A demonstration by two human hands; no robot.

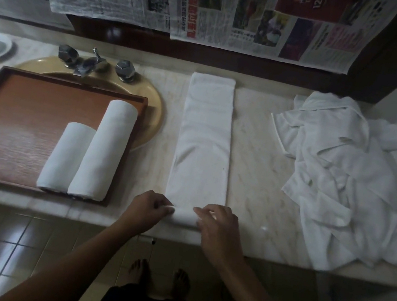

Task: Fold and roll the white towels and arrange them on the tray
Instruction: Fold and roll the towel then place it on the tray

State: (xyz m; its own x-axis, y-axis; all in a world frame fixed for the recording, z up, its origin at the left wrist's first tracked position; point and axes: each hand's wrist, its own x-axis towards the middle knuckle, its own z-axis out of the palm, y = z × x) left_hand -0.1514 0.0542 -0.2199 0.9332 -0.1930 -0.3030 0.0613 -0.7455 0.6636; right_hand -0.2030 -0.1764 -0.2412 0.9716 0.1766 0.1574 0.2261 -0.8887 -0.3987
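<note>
From the head camera, a long white folded towel [204, 146] lies flat on the pale marble tabletop [256, 147]. Its near end is curled into a small roll. The left hand [149, 205] and the right hand [219, 223] both hold that roll. The fingers [165, 204] of each hand are bent around it, one hand at each side. The rest of the towel runs straight away from the fingers.

Left of the fingers sits a brown wooden tray [12, 117]. Two rolled white towels lie on it, touching side by side: a short one [66, 156] and a longer one [104, 149]. Far to the right of the fingers is a messy pile of white towels [351, 177]. Past the tray is a round yellow sink [155, 105] with shiny metal taps [93, 64].
</note>
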